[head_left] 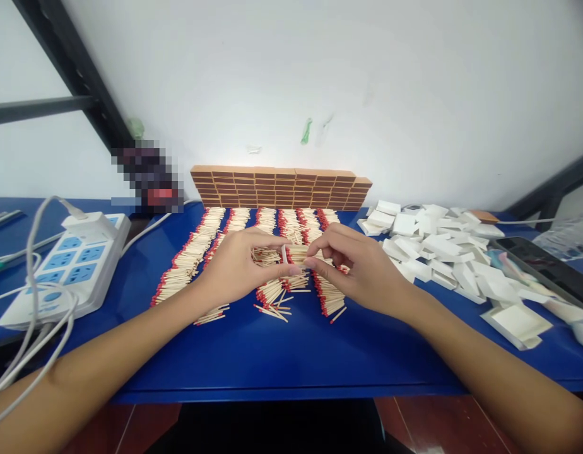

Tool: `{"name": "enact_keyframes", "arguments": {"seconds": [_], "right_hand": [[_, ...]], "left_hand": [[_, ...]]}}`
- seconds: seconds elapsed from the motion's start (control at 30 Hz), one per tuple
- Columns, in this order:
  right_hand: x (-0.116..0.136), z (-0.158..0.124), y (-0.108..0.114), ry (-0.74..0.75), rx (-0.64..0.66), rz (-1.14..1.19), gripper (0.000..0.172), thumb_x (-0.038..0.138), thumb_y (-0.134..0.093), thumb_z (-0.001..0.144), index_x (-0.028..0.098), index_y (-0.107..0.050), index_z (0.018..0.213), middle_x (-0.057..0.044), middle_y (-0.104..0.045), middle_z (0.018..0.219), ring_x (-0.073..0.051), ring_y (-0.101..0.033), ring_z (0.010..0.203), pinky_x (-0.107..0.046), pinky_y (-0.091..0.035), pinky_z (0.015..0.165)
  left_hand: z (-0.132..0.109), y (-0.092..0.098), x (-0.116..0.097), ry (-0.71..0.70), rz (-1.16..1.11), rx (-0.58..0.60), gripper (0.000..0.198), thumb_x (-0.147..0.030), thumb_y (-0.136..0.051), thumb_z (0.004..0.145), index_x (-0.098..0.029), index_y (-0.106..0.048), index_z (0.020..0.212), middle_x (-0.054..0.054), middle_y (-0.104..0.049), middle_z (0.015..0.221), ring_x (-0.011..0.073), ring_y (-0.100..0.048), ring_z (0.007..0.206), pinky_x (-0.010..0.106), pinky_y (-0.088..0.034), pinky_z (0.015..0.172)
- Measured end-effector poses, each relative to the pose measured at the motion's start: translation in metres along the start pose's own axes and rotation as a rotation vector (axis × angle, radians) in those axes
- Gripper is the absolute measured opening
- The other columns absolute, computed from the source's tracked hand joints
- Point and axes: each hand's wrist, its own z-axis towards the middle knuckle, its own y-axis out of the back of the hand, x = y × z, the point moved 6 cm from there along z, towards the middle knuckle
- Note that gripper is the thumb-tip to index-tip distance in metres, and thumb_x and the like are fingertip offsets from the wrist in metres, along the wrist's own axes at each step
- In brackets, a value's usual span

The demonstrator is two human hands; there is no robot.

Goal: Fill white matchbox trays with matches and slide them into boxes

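My left hand (244, 261) is closed on one end of a small white matchbox tray (284, 253), thumb below and fingers above. Red-tipped matches (297, 254) lie in the tray. At its other end my right hand (353, 261) pinches with thumb and forefinger, touching the matches or the tray edge; which of these it grips is hard to tell. Both hands are above long rows of loose matches (187, 258) on the blue table. A few stray matches (278, 310) lie at the near end of one row.
Stacked brown matchboxes (277, 189) line the wall behind the rows. A heap of white trays (433, 243) covers the right side, beside a black phone (547, 265). To the left, a white power strip (78, 265) trails cables over the blue table (291, 359).
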Motion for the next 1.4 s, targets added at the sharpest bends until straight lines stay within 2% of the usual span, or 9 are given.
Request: {"name": "enact_keyframes", "arguments": {"seconds": [0.2,0.43,0.5,0.63,0.73,0.83,0.9,1.17,1.4], "right_hand": [[-0.003,0.001,0.002,-0.002,0.007,-0.014,0.010,0.031,-0.064,0.106,0.024,-0.065,0.099,-0.001,-0.056,0.081,-0.016,-0.049,0.070,-0.031,-0.040,0.062],[-0.003,0.000,0.000,-0.003,0.009,-0.014,0.014,0.033,-0.066,0.105,0.023,-0.067,0.095,-0.001,-0.056,0.081,-0.016,-0.049,0.070,-0.031,-0.040,0.061],[-0.002,0.001,0.001,-0.003,-0.009,-0.011,0.012,0.031,-0.067,0.105,0.023,-0.067,0.095,0.000,-0.055,0.079,-0.015,-0.048,0.068,-0.031,-0.039,0.061],[-0.001,0.001,0.005,-0.008,-0.047,-0.005,0.010,0.028,-0.067,0.104,0.023,-0.068,0.095,0.002,-0.052,0.075,-0.014,-0.046,0.063,-0.030,-0.040,0.060],[0.000,0.000,-0.002,-0.001,0.075,-0.013,0.009,0.026,-0.069,0.102,0.022,-0.070,0.094,0.001,-0.057,0.076,-0.014,-0.051,0.064,-0.030,-0.042,0.061],[-0.002,-0.006,-0.019,-0.001,0.301,-0.001,0.005,0.020,-0.070,0.100,0.021,-0.073,0.097,-0.002,-0.065,0.086,-0.014,-0.059,0.071,-0.029,-0.045,0.064],[-0.003,-0.009,-0.028,-0.004,0.391,0.013,0.006,0.018,-0.070,0.100,0.021,-0.075,0.099,-0.003,-0.067,0.091,-0.015,-0.062,0.074,-0.028,-0.047,0.065],[-0.007,-0.009,-0.034,-0.048,0.409,-0.019,0.002,0.019,-0.073,0.098,0.020,-0.074,0.098,-0.002,-0.067,0.084,-0.015,-0.060,0.074,-0.028,-0.043,0.065],[-0.007,-0.010,-0.037,-0.062,0.470,-0.029,0.008,0.019,-0.068,0.101,0.019,-0.073,0.094,-0.003,-0.068,0.087,-0.015,-0.059,0.074,-0.028,-0.043,0.067]], "left_hand": [[0.001,0.003,0.004,0.059,-0.029,-0.001,0.049,-0.061,-0.088,0.078,-0.027,-0.085,0.113,0.003,-0.083,0.097,0.0210,-0.072,0.082,0.031,-0.053,0.070],[0.000,-0.002,-0.001,0.021,-0.054,0.052,0.047,-0.053,-0.092,0.076,-0.028,-0.085,0.115,0.005,-0.084,0.110,0.0257,-0.077,0.098,0.034,-0.058,0.084],[0.000,-0.002,0.000,0.018,-0.044,0.053,0.047,-0.054,-0.091,0.077,-0.028,-0.085,0.115,0.005,-0.084,0.109,0.0254,-0.077,0.097,0.034,-0.058,0.084],[0.002,0.005,0.009,0.056,0.006,-0.043,0.050,-0.059,-0.089,0.078,-0.025,-0.085,0.115,0.006,-0.084,0.110,0.0271,-0.077,0.098,0.037,-0.060,0.086],[0.003,0.011,0.016,0.091,0.039,-0.128,0.051,-0.060,-0.089,0.077,-0.024,-0.085,0.113,0.007,-0.084,0.115,0.0309,-0.077,0.106,0.042,-0.060,0.095],[0.004,0.012,0.019,0.096,0.051,-0.143,0.049,-0.058,-0.089,0.079,-0.024,-0.085,0.113,0.007,-0.083,0.118,0.0317,-0.077,0.111,0.043,-0.060,0.097],[0.003,0.012,0.019,0.098,0.053,-0.144,0.049,-0.057,-0.089,0.079,-0.024,-0.085,0.114,0.007,-0.083,0.117,0.0313,-0.077,0.111,0.042,-0.060,0.098],[0.003,0.011,0.015,0.063,0.089,-0.162,0.045,-0.058,-0.087,0.081,-0.024,-0.085,0.110,0.005,-0.084,0.112,0.0294,-0.079,0.105,0.040,-0.060,0.096],[0.002,0.010,0.016,0.077,0.085,-0.158,0.045,-0.054,-0.090,0.078,-0.025,-0.085,0.112,0.004,-0.084,0.113,0.0285,-0.078,0.105,0.039,-0.061,0.093]]}}
